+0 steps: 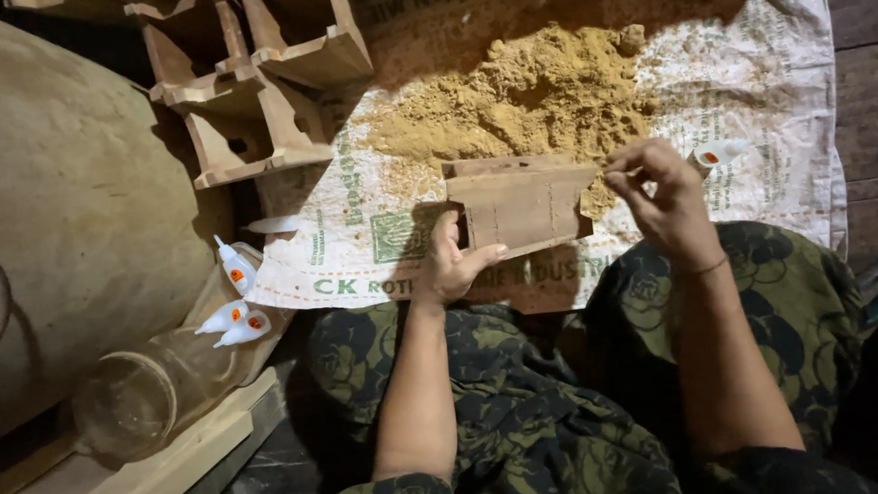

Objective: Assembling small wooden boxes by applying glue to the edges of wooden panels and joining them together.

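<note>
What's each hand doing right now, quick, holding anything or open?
Left hand: closed on the lower left corner of the flat wooden piece.
Right hand: fingers pinched at the piece's upper right edge; a small white glue bottle lies just beyond it.

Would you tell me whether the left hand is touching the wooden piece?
Touching: the head view shows the left hand gripping the wooden piece, thumb pressed along its lower edge.

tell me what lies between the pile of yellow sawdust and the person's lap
In the head view, the flat brown wooden piece lies there, held by the left hand above the printed white woven sack; the right hand touches its right edge.
</note>
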